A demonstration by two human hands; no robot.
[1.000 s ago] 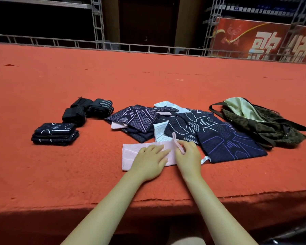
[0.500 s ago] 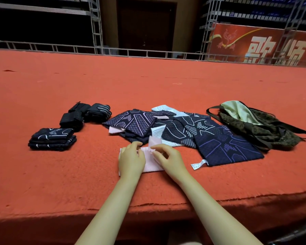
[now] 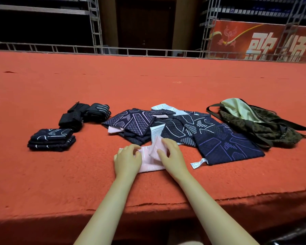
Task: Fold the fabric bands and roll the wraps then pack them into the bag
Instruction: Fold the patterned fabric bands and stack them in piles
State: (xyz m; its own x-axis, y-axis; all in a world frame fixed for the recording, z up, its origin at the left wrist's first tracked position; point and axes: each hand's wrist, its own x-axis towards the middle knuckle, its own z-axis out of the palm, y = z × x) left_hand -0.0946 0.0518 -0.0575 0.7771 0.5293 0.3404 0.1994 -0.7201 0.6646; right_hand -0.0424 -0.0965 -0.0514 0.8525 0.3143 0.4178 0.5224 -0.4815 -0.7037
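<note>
Folding is the step now: your left hand (image 3: 127, 160) presses the pink band (image 3: 149, 165) flat at lower middle, your right hand (image 3: 171, 154) pinches its lifted end. Next, lay it over.

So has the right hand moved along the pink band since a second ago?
Yes. The right hand has carried the pink band's end leftward, away from the white label.
</note>
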